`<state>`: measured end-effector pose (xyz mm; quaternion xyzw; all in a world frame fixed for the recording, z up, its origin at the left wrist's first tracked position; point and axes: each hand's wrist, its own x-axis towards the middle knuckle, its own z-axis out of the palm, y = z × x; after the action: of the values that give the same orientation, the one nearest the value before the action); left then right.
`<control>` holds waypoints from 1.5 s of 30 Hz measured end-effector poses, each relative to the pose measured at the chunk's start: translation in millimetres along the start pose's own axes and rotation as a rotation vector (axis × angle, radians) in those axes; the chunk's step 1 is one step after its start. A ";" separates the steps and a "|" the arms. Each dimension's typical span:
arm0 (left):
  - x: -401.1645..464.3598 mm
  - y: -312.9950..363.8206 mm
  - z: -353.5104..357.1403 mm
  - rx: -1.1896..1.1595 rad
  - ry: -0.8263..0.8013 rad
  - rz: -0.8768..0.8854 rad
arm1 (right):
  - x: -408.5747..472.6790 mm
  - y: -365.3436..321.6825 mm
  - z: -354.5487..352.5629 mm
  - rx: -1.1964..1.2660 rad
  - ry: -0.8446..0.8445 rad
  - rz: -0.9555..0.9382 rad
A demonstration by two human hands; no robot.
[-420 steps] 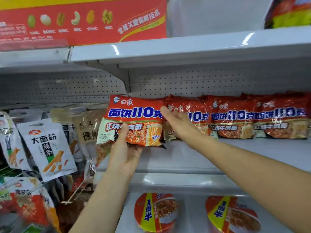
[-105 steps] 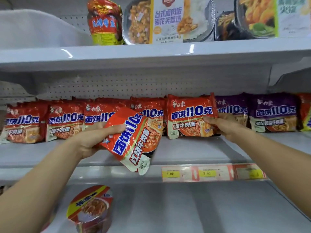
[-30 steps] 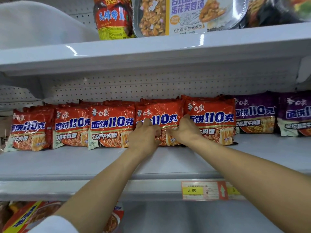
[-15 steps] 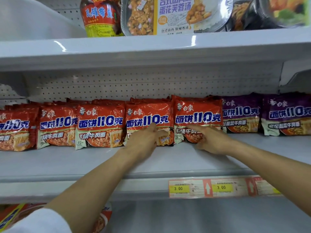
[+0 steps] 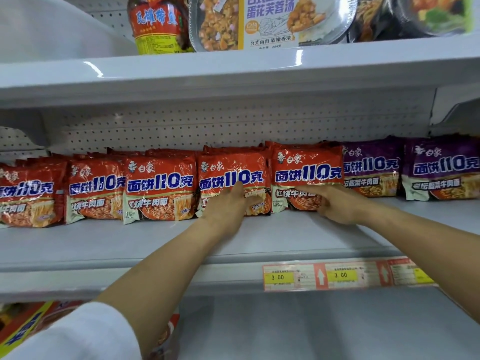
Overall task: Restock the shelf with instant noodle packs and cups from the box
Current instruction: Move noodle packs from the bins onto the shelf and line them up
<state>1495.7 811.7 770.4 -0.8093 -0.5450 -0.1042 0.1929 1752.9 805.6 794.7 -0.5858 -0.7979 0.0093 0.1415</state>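
Reaching up to the middle shelf [image 5: 109, 245], both bare arms stretch toward a row of red noodle packs [image 5: 159, 187] that stand upright on edge, side by side and touching, along the back half of the board. The left hand [image 5: 228, 205] lies flat against the lower front of the fourth red pack [image 5: 231, 172], fingers straight and together, holding nothing. The right hand [image 5: 337, 203] rests with extended fingers on the lower front of the fifth red pack [image 5: 306, 170], its palm near the shelf board; it presses rather than grips. Just right of that pack stand two purple noodle packs [image 5: 371, 167], also upright and touching. On the shelf's front lip sits a red price strip [image 5: 322, 276] with yellow tags. The shelf above [image 5: 233, 74] carries a red and yellow jar [image 5: 155, 24] and a round foil meal tray [image 5: 270, 19] side by side. At lower left a white sleeve [image 5: 78, 333] covers the left upper arm, with a red cup lid [image 5: 23, 326] partly visible beside it on the lower shelf.
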 end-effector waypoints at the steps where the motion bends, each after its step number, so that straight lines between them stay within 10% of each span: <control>1: -0.1 -0.2 0.2 -0.017 -0.009 -0.004 | -1.4 -0.5 -0.3 0.011 -0.004 0.000; 9: -17.5 3.3 -2.3 -0.475 -0.045 -0.171 | -26.9 -1.9 6.0 0.067 0.125 -0.065; 26: -101.3 194.6 -39.8 -1.499 0.450 -0.495 | -138.4 45.6 22.3 0.462 0.542 -0.250; 45: -253.6 377.8 100.9 -1.701 -0.053 -1.212 | -307.2 166.5 202.5 0.590 -0.159 -0.209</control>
<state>1742.5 515.9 508.1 -0.2712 -0.6107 -0.5149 -0.5370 1944.3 600.3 504.2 -0.4320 -0.8251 0.2713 0.2429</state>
